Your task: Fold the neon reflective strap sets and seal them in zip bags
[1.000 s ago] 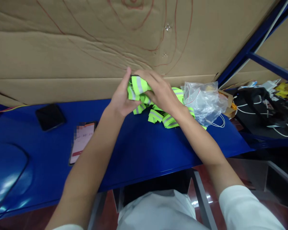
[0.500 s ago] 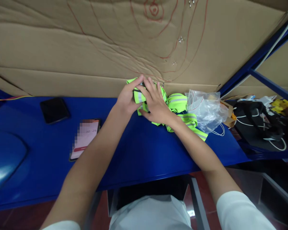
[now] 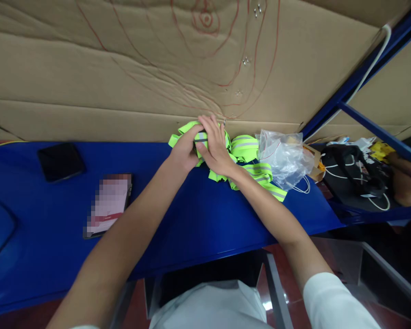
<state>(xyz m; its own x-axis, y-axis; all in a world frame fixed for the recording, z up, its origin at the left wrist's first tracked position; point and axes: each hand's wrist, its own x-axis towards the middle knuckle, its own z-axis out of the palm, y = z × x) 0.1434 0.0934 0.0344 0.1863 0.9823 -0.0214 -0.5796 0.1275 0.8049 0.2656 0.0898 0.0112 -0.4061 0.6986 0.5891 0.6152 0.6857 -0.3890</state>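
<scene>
A heap of neon yellow-green straps with grey reflective stripes [image 3: 250, 151] lies at the back of the blue table [image 3: 198, 214], against a cardboard sheet. My left hand [image 3: 184, 151] is closed on a bundle of these straps, thumb and fingers wrapped round it. My right hand [image 3: 215, 146] lies over the same bundle from the right, fingers pressed on top of it. The two hands touch each other. Loose strap ends trail to the right under my right forearm.
A clear plastic bag [image 3: 284, 157] sits right of the straps. Two phones lie at left: a dark one [image 3: 60, 161] and a lit one [image 3: 108, 204]. A black pouch and white cables [image 3: 352, 178] fill the right side. A large cardboard sheet [image 3: 123, 68] stands behind.
Both hands have lowered the strap bundle from above the heap onto the table by the cardboard and pressed it together. The view has shifted slightly.
</scene>
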